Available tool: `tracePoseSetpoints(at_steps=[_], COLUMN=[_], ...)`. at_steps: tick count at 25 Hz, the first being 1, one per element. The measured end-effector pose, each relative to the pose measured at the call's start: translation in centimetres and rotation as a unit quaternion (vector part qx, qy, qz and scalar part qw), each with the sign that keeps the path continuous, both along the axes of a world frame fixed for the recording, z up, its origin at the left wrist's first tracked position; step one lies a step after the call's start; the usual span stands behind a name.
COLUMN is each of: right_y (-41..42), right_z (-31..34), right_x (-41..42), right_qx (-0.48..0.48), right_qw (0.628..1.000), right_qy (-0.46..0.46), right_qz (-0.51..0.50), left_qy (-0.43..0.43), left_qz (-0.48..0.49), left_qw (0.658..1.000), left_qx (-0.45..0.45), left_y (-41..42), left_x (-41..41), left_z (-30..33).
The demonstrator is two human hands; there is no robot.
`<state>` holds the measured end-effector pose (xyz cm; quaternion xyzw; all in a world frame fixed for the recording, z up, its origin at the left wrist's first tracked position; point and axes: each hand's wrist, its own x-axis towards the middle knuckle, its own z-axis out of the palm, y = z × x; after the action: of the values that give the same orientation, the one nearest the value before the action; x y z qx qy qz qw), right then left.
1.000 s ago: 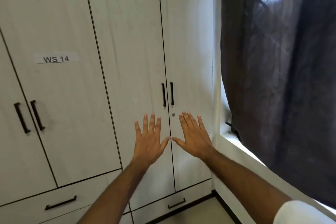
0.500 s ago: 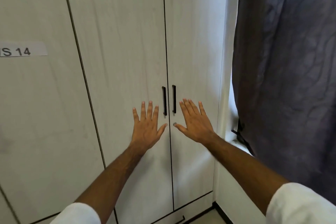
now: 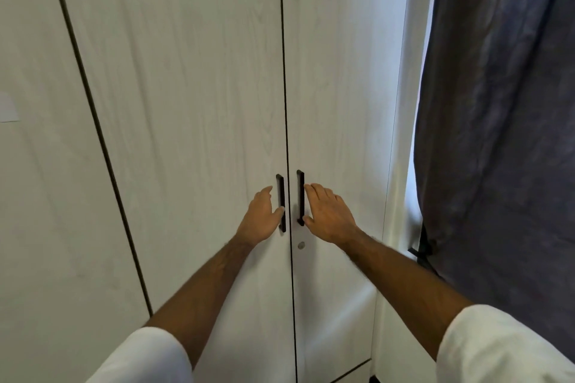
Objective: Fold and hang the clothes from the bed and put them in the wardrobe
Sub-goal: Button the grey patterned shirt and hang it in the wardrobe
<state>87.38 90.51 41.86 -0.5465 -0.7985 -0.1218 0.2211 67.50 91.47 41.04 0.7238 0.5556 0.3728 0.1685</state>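
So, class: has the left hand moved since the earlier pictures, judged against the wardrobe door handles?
Yes. The left hand has moved up and right to the left door handle; earlier it was below the handles, fingers spread.

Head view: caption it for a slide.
Left hand and right hand reach the closed wardrobe's black door handles.

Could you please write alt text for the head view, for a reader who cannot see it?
A person's left hand and right hand reach the two black vertical handles, left handle and right handle, of closed white wardrobe doors, fingers not yet wrapped around them. A dark curtain hangs at right.
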Motion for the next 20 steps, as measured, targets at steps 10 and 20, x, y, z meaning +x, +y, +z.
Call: tracePoseSetpoints(at_steps=[10,20], right_y=[8.1,9.4], right_z=[0.8,5.1], right_x=[3.0,2.6], right_qx=[-0.038,-0.211], right_qw=[0.993,0.885], right_qy=[-0.064,0.294], right_qz=[0.093,0.294], left_qy=[-0.107,-0.073], left_qz=[0.058,0.21], left_qw=[0.991,0.972], left_qx=[-0.047,0.079], left_y=[5.6,0.4], left_x=[4.2,8.4], left_z=[1.2,1.0])
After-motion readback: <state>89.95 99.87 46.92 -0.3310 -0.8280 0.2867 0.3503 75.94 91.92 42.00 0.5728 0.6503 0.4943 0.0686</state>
